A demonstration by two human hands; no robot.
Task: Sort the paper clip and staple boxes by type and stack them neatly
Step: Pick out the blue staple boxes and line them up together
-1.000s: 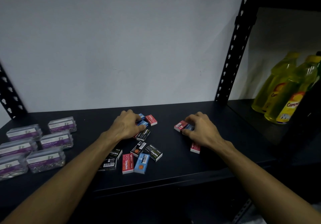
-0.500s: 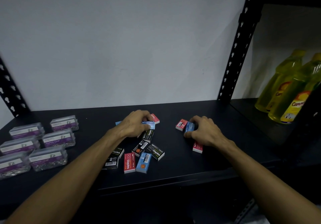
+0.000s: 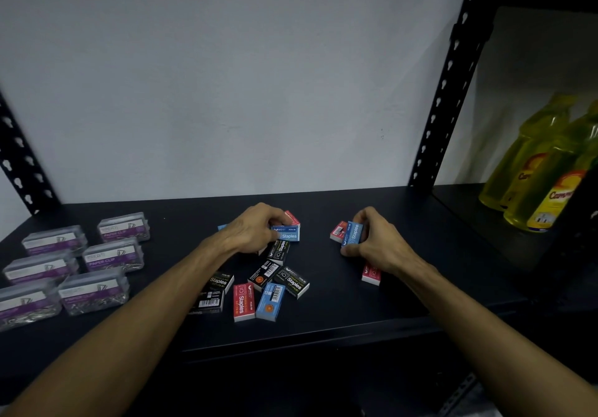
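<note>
Dark shelf [image 3: 404,209], staple sorting mid-grab.
Left hand [image 3: 250,230] pinching blue box [image 3: 286,233]; right hand [image 3: 377,242] gripping another blue [image 3: 353,234], red [image 3: 338,231] just beyond; best stacked flush, edges squared.

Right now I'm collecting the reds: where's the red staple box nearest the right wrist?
The red staple box lies on the shelf just under the right hand, right of the mixed pile.
</note>
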